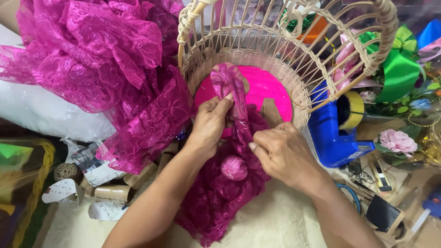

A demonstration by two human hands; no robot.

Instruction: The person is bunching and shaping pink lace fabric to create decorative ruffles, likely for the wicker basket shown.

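Crowded by clutter, left hand and right hand both pinch a magenta lace strip against the wicker basket, whose top is cut off, hiding its pink base.

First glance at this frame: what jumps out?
The magenta lace fabric at centre, pinched by the left hand and right hand in front of a tipped wicker basket with a bright pink base. More magenta lace is heaped at upper left. A blue tape dispenser and green ribbon bow sit at right.
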